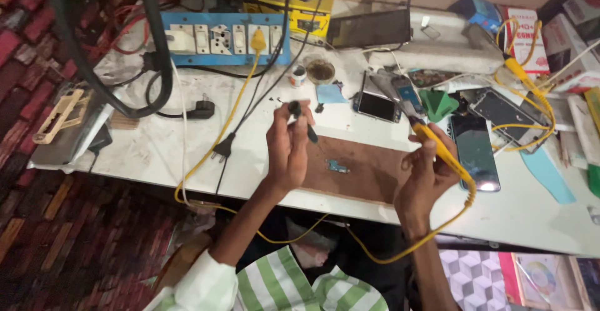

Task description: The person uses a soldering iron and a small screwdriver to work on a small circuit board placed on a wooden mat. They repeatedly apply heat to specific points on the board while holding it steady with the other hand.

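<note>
My left hand (287, 150) is raised above the white workbench (156, 155) and grips black tweezers (302, 118) that point down and right. My right hand (424, 172) holds a yellow soldering iron (439, 145) by its handle, its metal tip aimed up and left toward the phones. The iron's yellow cord (400, 248) loops down below the bench edge. Between my hands lies a brown work mat (365, 170) with a small blue circuit part (338, 166) on it. Neither tool touches the part.
A blue socket strip (219, 38) with a yellow plug sits at the back. Several phones (475, 152) and screens lie on the right, with a green wedge (437, 103), small jars (320, 71), a loose black plug (222, 148) and boxes (525, 33).
</note>
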